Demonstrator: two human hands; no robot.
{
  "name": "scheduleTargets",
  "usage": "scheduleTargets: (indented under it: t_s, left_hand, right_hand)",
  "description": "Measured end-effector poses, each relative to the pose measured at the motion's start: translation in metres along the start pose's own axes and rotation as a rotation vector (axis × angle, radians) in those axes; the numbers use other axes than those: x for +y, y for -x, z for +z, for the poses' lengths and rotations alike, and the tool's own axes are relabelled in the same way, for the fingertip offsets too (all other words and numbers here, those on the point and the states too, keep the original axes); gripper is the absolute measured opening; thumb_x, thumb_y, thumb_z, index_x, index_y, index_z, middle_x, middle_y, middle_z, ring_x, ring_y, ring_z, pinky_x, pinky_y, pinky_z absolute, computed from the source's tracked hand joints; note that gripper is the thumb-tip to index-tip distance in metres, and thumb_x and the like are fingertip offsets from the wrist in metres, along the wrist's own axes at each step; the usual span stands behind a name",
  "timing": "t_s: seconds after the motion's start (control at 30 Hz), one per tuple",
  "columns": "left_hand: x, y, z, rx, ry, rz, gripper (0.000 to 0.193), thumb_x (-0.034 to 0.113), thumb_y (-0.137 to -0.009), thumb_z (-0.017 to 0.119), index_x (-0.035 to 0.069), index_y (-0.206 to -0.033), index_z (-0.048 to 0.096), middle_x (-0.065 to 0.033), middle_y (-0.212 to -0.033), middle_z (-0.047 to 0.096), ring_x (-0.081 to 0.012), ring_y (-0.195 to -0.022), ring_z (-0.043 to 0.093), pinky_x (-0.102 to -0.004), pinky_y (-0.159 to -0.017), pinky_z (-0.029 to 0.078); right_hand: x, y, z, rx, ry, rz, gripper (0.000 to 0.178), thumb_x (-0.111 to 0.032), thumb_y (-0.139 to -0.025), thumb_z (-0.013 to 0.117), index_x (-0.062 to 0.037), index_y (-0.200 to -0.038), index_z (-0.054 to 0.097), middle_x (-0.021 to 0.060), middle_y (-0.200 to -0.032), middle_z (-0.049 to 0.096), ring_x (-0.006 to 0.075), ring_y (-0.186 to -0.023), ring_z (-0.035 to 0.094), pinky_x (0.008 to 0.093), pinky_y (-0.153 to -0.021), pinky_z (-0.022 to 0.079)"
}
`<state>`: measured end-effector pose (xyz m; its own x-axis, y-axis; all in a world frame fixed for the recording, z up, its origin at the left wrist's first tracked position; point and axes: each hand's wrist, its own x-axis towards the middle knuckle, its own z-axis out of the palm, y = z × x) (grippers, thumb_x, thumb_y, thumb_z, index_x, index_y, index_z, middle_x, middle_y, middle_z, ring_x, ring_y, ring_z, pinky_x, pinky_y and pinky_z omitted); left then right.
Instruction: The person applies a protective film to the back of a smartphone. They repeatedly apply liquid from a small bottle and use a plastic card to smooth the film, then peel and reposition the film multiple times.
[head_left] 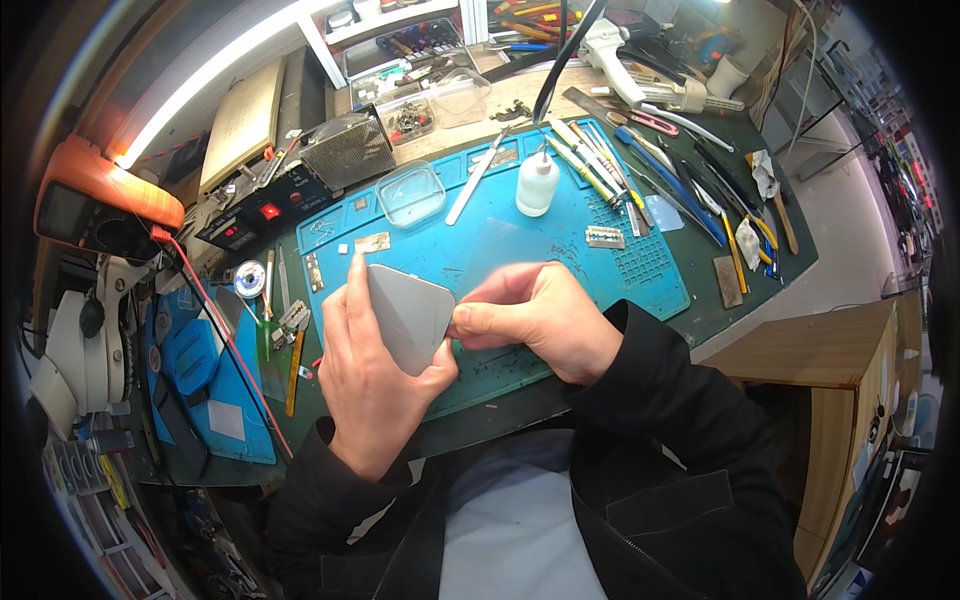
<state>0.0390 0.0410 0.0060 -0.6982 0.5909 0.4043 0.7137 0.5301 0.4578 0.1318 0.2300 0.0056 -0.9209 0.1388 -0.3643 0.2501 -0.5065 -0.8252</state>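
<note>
My left hand [372, 375] is closed round a smartphone [408, 315], its fingers along the left edge and the thumb at the lower right. The phone's grey face is tilted up toward me, above the blue work mat [460, 395]. At the phone's right edge, my right hand [535, 318] is closed in a pinch, thumb against forefinger. Whatever lies in that pinch is hidden. Just beyond the right fingers shows a pale, see-through sheet [507, 243]; I cannot tell whether the fingers touch it.
On the mat stand a clear plastic box [411, 194] and a white dispenser bottle [538, 184]. A knife-like tool [477, 178] and a razor blade [604, 237] lie there too. Tweezers and pens crowd the right. An orange multimeter [105, 200] and a solder spool [249, 279] are left.
</note>
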Motion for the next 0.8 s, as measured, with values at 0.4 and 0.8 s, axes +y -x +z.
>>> scheduleTargets:
  t_s: [0.4,0.8]
  left_hand:
    - [-0.004,0.001,-0.006,-0.069,0.091,-0.026,0.112,0.015,-0.071,0.09,0.002,-0.165,0.031,-0.0208,-0.134,0.053,-0.0396,-0.12,0.06,-0.0475,-0.102,0.053]
    - [-0.015,0.011,-0.009,-0.17,-0.063,-0.024,0.103,0.022,-0.074,0.092,-0.013,-0.155,0.039,-0.0243,-0.137,0.053,-0.0396,-0.123,0.052,-0.0475,-0.109,0.046]
  right_hand:
    - [-0.001,-0.001,-0.002,-0.039,0.051,0.045,0.034,-0.018,-0.098,0.081,0.0074,-0.119,0.074,0.0162,-0.111,0.078,0.0212,-0.103,0.076,0.034,-0.094,0.062]
    - [-0.032,-0.012,-0.069,0.667,1.296,-0.982,0.054,-0.024,-0.086,0.089,-0.0002,-0.129,0.067,0.0119,-0.112,0.074,0.0309,-0.109,0.07,0.0428,-0.1,0.053]
